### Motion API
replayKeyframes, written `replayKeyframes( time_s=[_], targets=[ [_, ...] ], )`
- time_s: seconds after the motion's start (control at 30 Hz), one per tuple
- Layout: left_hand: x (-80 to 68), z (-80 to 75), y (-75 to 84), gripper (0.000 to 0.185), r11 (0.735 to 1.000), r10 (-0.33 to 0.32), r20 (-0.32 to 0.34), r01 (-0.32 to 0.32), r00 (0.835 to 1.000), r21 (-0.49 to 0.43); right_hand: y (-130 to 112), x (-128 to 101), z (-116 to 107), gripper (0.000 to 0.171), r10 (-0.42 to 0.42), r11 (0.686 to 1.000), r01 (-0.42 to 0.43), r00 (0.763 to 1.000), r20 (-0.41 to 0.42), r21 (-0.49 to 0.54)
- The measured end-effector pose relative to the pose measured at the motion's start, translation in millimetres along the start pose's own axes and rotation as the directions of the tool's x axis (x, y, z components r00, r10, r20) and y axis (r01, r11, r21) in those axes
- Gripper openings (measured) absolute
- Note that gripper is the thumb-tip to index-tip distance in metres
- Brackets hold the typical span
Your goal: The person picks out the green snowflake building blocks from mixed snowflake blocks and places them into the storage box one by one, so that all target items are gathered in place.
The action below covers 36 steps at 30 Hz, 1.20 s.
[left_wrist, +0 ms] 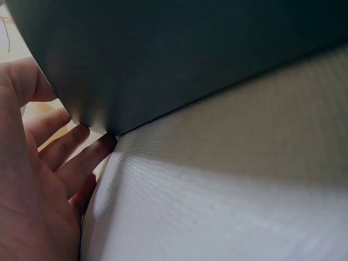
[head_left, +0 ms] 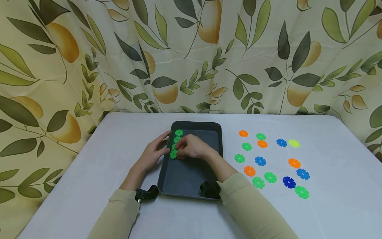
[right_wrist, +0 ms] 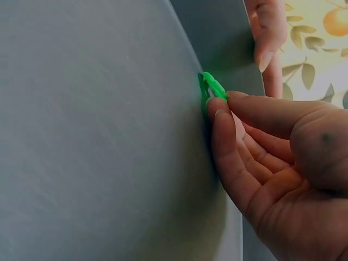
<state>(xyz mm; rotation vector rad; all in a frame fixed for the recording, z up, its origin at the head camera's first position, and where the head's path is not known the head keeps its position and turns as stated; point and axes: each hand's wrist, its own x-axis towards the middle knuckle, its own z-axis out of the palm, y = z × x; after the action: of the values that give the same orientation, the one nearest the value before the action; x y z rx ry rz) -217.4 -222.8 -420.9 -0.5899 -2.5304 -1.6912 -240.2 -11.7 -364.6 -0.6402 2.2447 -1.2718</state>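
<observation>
Inside the dark grey tray (head_left: 185,179), a column of green notched discs (head_left: 179,132) lies along the left wall. My right hand (head_left: 192,147) reaches over the tray from the right. In the right wrist view, its thumb and finger pinch a green notched disc (right_wrist: 216,87) close to the tray's wall. At the tray's left side, my left hand (head_left: 150,155) touches the rim and outer wall with extended fingers (left_wrist: 81,157); the thumb is near the rim. In the head view, the right fingers partly cover the column.
Right of the tray, loose notched discs lie on the white tabletop (head_left: 337,142): several orange discs (head_left: 249,171), green discs (head_left: 270,177) and blue discs (head_left: 260,161), plus a yellow disc (head_left: 294,143). A fruit-patterned curtain (head_left: 238,83) hangs behind the table.
</observation>
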Motion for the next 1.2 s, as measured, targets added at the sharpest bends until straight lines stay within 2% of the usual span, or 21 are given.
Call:
replayKeyframes(
  time_s=[0.57, 0.9, 1.2],
  targets=[
    [0.3, -1.0, -1.0, 0.065, 1.000, 0.011, 0.006, -0.011, 1.000, -0.009, 0.8, -1.7, -4.0, 0.028, 0.012, 0.997, -0.013, 1.000, 0.021, 0.076],
    [0.5, -0.4, -0.4, 0.066, 1.000, 0.007, 0.009, -0.007, 1.000, -0.005, -0.7, -7.4, -12.4, 0.027, -0.002, 0.998, -0.002, 0.998, 0.058, 0.070],
    [-0.4, -0.6, -1.1, 0.066, 1.000, 0.015, 0.008, -0.015, 1.000, -0.011, 1.3, -11.8, -17.3, 0.031, 0.033, 0.994, -0.040, 0.998, 0.062, 0.103]
  ],
)
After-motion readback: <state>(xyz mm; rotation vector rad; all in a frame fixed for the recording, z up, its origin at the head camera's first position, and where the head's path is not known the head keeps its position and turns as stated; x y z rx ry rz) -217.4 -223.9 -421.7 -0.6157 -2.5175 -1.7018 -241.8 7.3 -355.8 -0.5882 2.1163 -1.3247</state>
